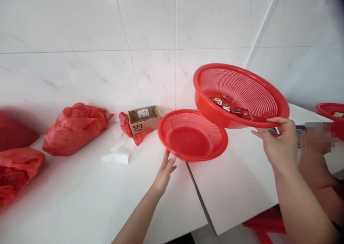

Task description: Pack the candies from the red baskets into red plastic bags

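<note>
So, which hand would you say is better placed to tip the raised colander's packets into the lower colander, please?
Probably the right hand: it grips the raised colander, which holds the packets; the left hand is at the near rim of the lower colander.

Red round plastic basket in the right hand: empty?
No, small, mostly red packets lie in the tilted basket that the right hand grips.

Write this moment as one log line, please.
right hand: grips tilted basket holding small packets | left hand: at rim of lower basket | nearby: cardboard box, red bags
</note>
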Demonstrator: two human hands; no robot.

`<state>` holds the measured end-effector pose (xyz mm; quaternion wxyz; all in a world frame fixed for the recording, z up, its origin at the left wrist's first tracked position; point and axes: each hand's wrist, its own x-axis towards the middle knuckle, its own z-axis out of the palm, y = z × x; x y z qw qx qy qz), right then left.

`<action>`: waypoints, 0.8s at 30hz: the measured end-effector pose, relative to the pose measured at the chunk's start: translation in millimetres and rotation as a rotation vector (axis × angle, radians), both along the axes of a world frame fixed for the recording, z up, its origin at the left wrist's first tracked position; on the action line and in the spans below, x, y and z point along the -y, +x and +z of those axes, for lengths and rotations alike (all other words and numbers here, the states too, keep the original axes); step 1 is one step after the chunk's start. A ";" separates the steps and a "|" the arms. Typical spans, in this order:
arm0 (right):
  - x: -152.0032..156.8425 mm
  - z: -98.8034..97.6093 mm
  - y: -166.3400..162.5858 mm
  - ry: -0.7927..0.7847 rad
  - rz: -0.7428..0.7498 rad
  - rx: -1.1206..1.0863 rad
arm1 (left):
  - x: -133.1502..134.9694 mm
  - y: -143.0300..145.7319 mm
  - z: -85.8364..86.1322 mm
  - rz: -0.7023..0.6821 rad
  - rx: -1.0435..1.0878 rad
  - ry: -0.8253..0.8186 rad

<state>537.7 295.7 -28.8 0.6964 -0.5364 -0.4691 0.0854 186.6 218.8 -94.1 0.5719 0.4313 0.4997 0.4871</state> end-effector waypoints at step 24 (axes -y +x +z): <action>160.4 -129.3 -207.8 -0.287 0.485 -0.066 | 226.0 -219.5 -48.5 0.715 -0.378 -0.068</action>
